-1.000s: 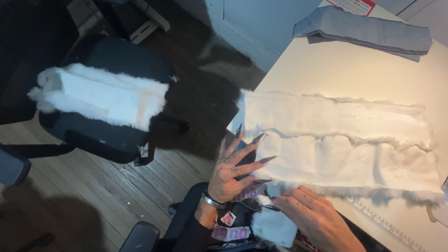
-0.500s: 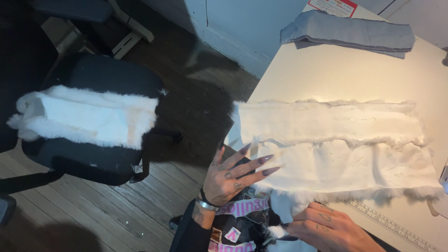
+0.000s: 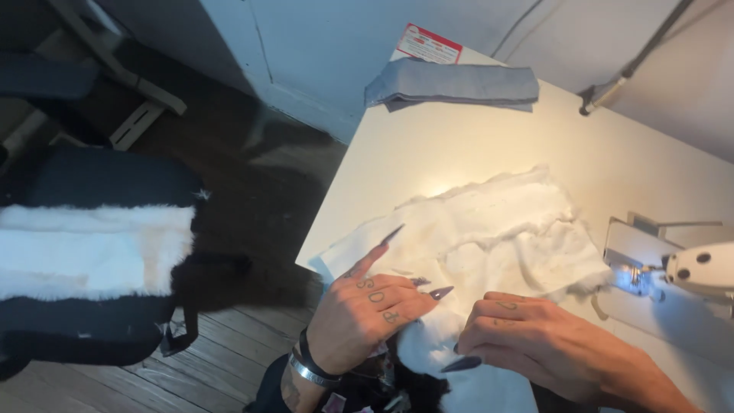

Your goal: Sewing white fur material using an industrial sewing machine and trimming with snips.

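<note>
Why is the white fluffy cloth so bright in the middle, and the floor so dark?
In the head view, a small lamp on the sewing machine shines a warm glare on the white fabric and table; the wooden floor and the chair sit in shadow, a bit blurry. Left hand and right hand are lit.

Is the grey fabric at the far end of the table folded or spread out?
Folded. The grey fabric lies as a narrow, layered strip with stacked edges at its ends, flat on the table, away from both hands.
</note>
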